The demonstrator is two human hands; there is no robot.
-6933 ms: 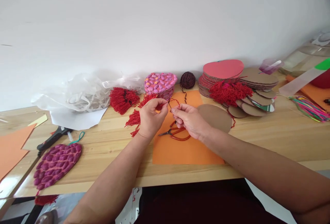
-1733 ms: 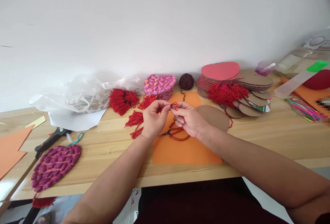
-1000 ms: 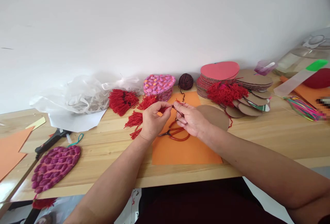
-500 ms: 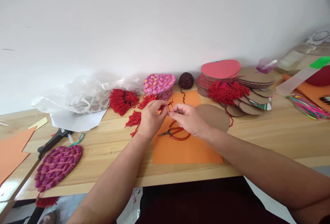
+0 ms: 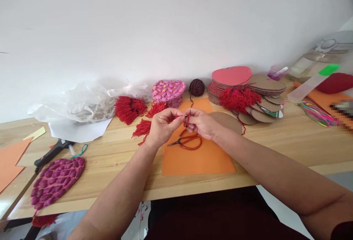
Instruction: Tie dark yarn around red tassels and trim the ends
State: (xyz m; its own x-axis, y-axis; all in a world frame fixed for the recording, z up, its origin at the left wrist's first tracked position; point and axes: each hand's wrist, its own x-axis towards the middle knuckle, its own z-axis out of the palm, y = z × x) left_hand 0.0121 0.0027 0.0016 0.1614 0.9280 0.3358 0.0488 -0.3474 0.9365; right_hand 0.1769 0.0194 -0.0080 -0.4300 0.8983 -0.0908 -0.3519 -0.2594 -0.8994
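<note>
Both hands meet above an orange sheet (image 5: 198, 159), pinching a small piece of red and dark yarn (image 5: 186, 119). My left hand (image 5: 165, 126) is closed on its left end, thumb against forefinger. From the other side my right hand (image 5: 202, 124) pinches the yarn, the fingertips nearly touching those of the left. Just below lie red-handled scissors (image 5: 190, 143), blades pointing left. A brown cardboard heart (image 5: 227, 122) is partly covered by my right hand. Red yarn tassels (image 5: 142, 127) lie left of my left hand. Behind stands a dark yarn ball (image 5: 196, 87) with a trailing strand.
A pink decorated heart stack (image 5: 168, 92) and red-topped cardboard hearts (image 5: 231, 75) stand by the wall, with a red yarn bundle (image 5: 239, 98) in front. At left are a plastic bag (image 5: 74, 100), a glue gun (image 5: 53, 155) and a purple heart (image 5: 59, 181). Colourful cords (image 5: 317, 113) lie right.
My right hand has shifted slightly and its fingers have curled in closer to the left hand's. More red yarn shows between the fingertips. The whole view has turned a little to the right.
</note>
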